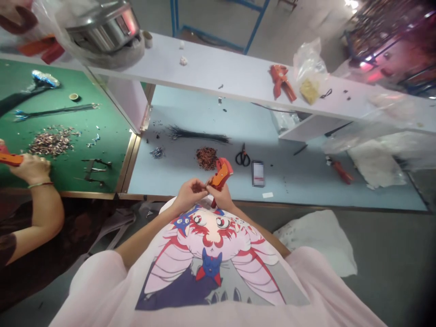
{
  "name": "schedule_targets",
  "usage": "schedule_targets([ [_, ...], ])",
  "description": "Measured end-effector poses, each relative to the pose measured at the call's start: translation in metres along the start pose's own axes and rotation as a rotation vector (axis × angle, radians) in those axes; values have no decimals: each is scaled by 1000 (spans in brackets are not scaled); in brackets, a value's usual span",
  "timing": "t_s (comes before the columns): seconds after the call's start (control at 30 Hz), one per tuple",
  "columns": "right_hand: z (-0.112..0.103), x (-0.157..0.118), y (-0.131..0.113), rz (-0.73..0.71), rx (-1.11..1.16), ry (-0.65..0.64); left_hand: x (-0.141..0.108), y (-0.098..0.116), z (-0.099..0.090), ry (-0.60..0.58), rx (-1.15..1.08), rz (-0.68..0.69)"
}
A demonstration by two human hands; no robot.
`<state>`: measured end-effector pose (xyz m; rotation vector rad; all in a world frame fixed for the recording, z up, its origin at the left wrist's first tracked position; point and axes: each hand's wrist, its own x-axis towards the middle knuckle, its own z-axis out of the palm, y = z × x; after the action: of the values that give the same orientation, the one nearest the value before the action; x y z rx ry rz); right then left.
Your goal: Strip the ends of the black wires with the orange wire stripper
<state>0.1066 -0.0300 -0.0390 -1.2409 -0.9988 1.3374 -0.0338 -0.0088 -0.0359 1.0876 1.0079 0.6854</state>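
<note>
My right hand point(223, 199) is wrapped round the handles of an orange and red wire stripper point(220, 175), whose head points up and away from me. Close beside it, the fingers of my left hand point(191, 194) are pinched together at the tool's left side; what they hold is too small to make out. Just beyond the tool lies a pile of small copper-brown pieces point(206, 157). Behind that pile stretches a bundle of thin black wires point(200, 134). A little heap of silvery bits point(157, 152) sits to the left.
Black-handled scissors point(243, 157) and a phone point(258, 173) lie to the right on the blue mat. A white shelf point(231, 75) crosses behind, bearing another red tool point(282, 82) and a metal pot point(105, 32). A co-worker's hand point(32, 169) holds an orange tool at left.
</note>
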Motion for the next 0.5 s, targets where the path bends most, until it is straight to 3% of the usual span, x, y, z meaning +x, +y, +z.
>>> schedule_targets([
  [0.17,0,-3,-4,-15,-65,14,0,-6,4,84,60,86],
  [0.37,-5,-7,-2,39,-103,-4,-4,-3,-6,122,543,299],
  [0.5,-7,-8,-4,3,-200,-20,-7,-2,-8,126,724,368],
])
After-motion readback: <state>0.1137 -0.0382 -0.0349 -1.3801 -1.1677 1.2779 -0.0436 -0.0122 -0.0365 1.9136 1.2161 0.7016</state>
